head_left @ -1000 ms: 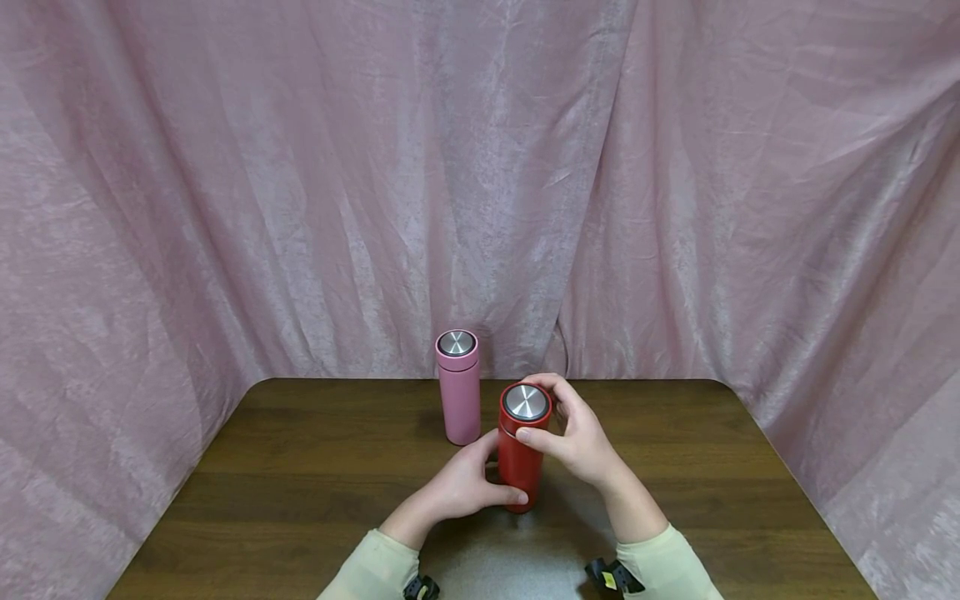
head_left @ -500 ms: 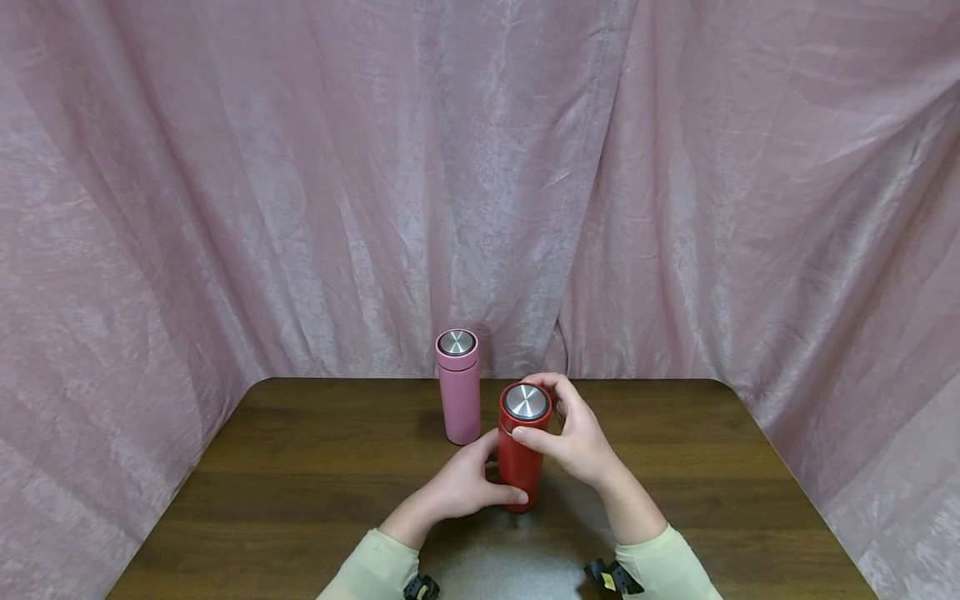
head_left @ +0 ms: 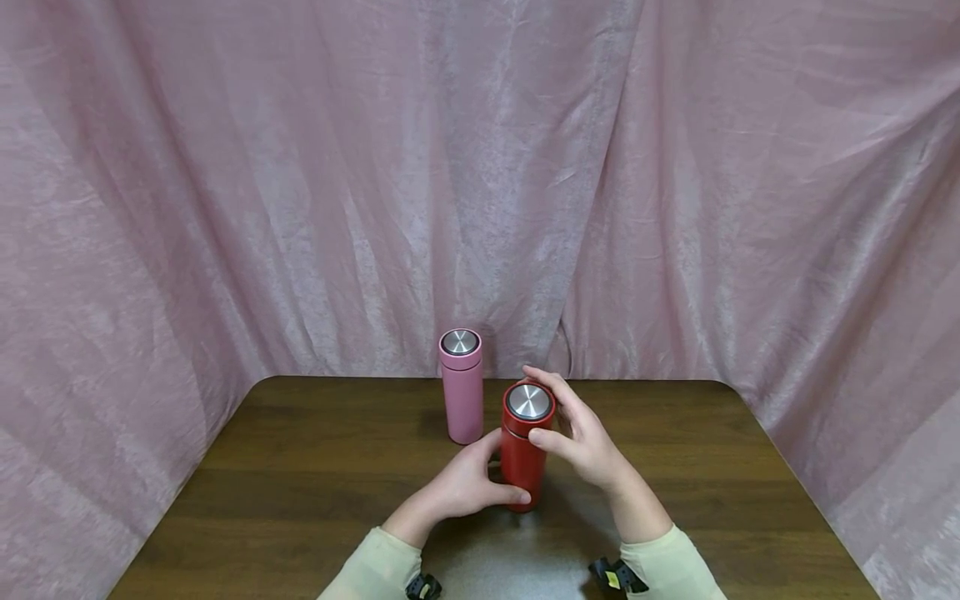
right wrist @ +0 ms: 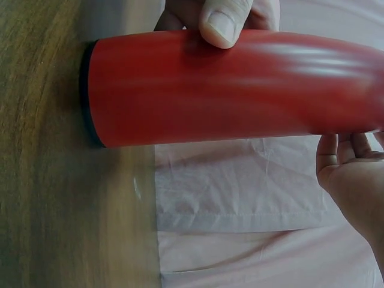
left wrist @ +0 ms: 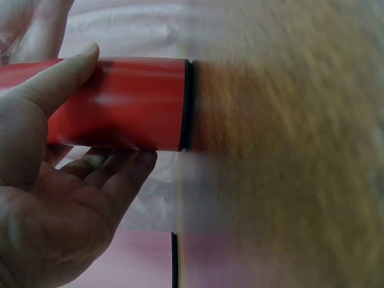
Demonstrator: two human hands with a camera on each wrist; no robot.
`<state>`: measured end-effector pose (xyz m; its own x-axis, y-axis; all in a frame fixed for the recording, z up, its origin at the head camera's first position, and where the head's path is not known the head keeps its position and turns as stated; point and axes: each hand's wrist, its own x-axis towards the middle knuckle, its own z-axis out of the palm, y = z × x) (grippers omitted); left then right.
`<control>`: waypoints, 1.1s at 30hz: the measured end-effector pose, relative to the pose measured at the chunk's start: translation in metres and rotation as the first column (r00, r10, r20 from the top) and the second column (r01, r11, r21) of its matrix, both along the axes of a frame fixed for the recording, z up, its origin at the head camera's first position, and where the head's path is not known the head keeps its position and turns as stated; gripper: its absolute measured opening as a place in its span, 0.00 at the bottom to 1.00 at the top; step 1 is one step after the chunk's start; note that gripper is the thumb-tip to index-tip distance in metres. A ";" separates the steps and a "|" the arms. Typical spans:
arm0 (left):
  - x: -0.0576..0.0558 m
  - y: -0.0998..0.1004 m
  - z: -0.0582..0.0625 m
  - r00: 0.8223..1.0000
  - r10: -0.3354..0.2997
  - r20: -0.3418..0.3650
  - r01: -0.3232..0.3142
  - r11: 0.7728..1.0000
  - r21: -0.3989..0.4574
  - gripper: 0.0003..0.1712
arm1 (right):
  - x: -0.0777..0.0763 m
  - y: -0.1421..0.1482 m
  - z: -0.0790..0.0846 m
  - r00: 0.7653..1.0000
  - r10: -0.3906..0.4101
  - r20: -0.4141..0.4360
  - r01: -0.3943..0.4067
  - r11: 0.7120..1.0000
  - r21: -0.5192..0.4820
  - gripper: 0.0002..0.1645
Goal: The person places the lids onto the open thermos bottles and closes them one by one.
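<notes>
A red thermos (head_left: 522, 467) with a steel disc on its lid stands upright on the wooden table. My left hand (head_left: 468, 483) grips its lower body from the left, thumb across the front. In the left wrist view, the left hand's fingers (left wrist: 123, 171) reach along the opposite side of the red body. Up by the lid (head_left: 528, 402), my right hand (head_left: 588, 442) is spread loosely. Its thumb overlaps the seam just below the lid, and its index finger stretches past the far rim. The right hand's other fingertips (right wrist: 345, 147) lie along the thermos's side in the right wrist view.
A pink thermos (head_left: 462, 400) of the same style stands upright behind and left of the red one. The brown wooden table (head_left: 300, 467) ends at a pink curtain (head_left: 337, 208) that hangs along the back and sides.
My right hand has loosened about the lid: its thumb has slid right and its index finger has straightened and lifted. My left hand keeps its grip, and the red thermos stays in place.
</notes>
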<state>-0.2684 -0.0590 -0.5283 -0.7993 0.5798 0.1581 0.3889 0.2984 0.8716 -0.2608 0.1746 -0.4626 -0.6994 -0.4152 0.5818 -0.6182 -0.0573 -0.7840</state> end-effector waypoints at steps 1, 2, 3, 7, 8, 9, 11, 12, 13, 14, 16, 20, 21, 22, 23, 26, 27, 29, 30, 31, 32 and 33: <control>0.000 0.000 0.000 1.000 0.001 -0.001 -0.001 1.000 -0.001 0.40 | 0.000 0.000 0.000 1.000 -0.003 -0.015 0.003 1.000 0.006 0.43; 0.000 0.000 0.000 1.000 -0.001 -0.003 0.001 1.000 0.000 0.41 | -0.001 0.000 -0.001 1.000 -0.006 -0.029 0.006 1.000 0.010 0.42; 0.000 0.000 0.000 1.000 -0.002 -0.002 0.002 1.000 0.003 0.41 | -0.001 -0.001 -0.001 0.999 -0.012 -0.042 0.012 1.000 0.015 0.42; 0.000 0.000 -0.001 1.000 -0.002 0.004 0.002 1.000 0.009 0.40 | -0.001 -0.002 0.000 0.997 -0.027 -0.068 0.028 0.999 0.016 0.39; 0.000 0.000 -0.001 1.000 -0.001 0.004 0.001 1.000 0.008 0.40 | -0.001 -0.003 0.000 0.997 -0.031 -0.070 0.032 0.999 0.014 0.39; 0.000 0.000 -0.001 1.000 0.001 0.006 -0.001 1.000 0.007 0.40 | -0.001 -0.003 0.000 0.997 -0.036 -0.070 0.036 0.999 0.012 0.38; 0.000 0.000 -0.001 1.000 0.004 0.009 -0.005 1.000 0.004 0.39 | -0.001 -0.003 0.001 0.996 -0.048 -0.068 0.049 0.999 0.006 0.36; 0.000 0.000 -0.001 1.000 0.006 0.011 -0.006 1.000 0.002 0.39 | -0.001 -0.003 0.001 0.996 -0.055 -0.068 0.056 0.998 0.004 0.36; 0.000 0.001 -0.001 1.000 0.007 0.012 -0.007 1.000 0.001 0.38 | -0.001 -0.003 0.001 0.996 -0.062 -0.069 0.062 0.998 0.003 0.36; 0.000 0.001 -0.001 1.000 0.007 0.014 -0.007 1.000 0.002 0.38 | -0.001 -0.003 0.002 0.995 -0.069 -0.072 0.069 0.998 0.003 0.36; 0.000 0.001 0.000 1.000 0.009 0.020 -0.009 1.000 0.002 0.37 | -0.001 -0.003 0.002 0.994 -0.084 -0.069 0.085 0.996 0.003 0.35; 0.000 0.001 0.000 1.000 0.013 0.026 -0.013 1.000 0.002 0.35 | -0.001 -0.003 0.002 0.993 -0.113 -0.045 0.113 0.994 0.005 0.35; 0.000 0.001 0.001 1.000 0.013 0.025 -0.013 1.000 0.002 0.35 | -0.001 -0.003 0.002 0.992 -0.121 -0.038 0.121 0.993 0.005 0.35; 0.000 0.001 0.001 1.000 0.013 0.024 -0.013 1.000 0.002 0.35 | -0.001 -0.003 0.002 0.991 -0.127 -0.033 0.127 0.992 0.005 0.35; 0.000 0.001 0.001 1.000 0.013 0.024 -0.013 1.000 0.003 0.35 | -0.001 -0.003 0.002 0.991 -0.132 -0.027 0.132 0.991 0.003 0.35; 0.001 0.001 0.001 1.000 0.010 0.022 -0.010 1.000 0.003 0.36 | -0.001 -0.003 0.001 0.989 -0.144 -0.016 0.144 0.990 0.001 0.35; 0.001 0.001 0.001 1.000 0.009 0.020 -0.009 1.000 0.003 0.36 | -0.001 -0.003 0.000 0.989 -0.148 -0.012 0.148 0.989 -0.001 0.35; 0.001 0.001 0.001 1.000 0.006 0.018 -0.006 1.000 0.003 0.37 | -0.001 -0.004 0.001 0.988 -0.158 -0.003 0.158 0.988 -0.004 0.36; 0.001 0.000 0.001 1.000 0.004 0.016 -0.004 1.000 0.004 0.38 | -0.001 -0.004 0.000 0.987 -0.162 -0.001 0.162 0.987 -0.005 0.36; 0.001 0.000 0.000 1.000 0.001 0.015 -0.001 1.000 0.006 0.39 | -0.001 -0.004 0.001 0.986 -0.166 0.002 0.166 0.986 -0.007 0.36; 0.000 0.000 0.000 1.000 0.000 0.014 0.000 1.000 0.008 0.39 | 0.000 -0.004 0.001 0.985 -0.170 0.004 0.170 0.985 -0.008 0.36; 0.000 0.000 0.000 1.000 -0.001 0.015 0.001 1.000 0.009 0.39 | 0.000 -0.004 0.002 0.985 -0.174 0.009 0.174 0.985 -0.007 0.36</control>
